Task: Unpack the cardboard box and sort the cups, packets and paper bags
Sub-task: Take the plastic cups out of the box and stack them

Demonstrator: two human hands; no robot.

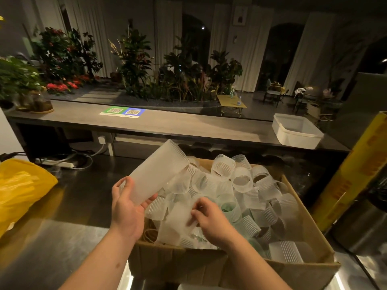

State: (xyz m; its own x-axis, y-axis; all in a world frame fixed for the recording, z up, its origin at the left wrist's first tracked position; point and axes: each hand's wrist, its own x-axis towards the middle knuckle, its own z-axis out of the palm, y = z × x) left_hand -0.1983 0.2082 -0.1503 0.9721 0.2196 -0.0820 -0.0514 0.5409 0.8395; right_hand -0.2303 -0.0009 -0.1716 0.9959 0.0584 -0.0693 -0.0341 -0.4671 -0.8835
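Gripping the narrow end of a frosted plastic cup (161, 170), the left hand (125, 208) has its thumb on one side and its fingers curled round the other. The cup is tilted up and away, its ribbed rim raised above the far-left corner of the cardboard box (209, 266). The right hand (209, 220) is down inside the box, thumb and fingertips pinched on the edge of a second cup (178, 222) that lies on its side near the front wall — the fingers are a little blurred, but the pinch shows.

The box stands open on a steel counter (62, 227) and is full of loose cups (240, 181) heaped at all angles. A few rubber bands (150, 233) lie in its front-left corner, just beside the left wrist. On the counter well to the left sits a yellow plastic bag (18, 189); to the right of the box a tall yellow roll (351, 174) stands tilted. Beyond, on a higher ledge (188, 124), a white tub (297, 132) stands at the right end and a sheet with two square codes (122, 112) lies near the middle — plants (134, 59) behind it.
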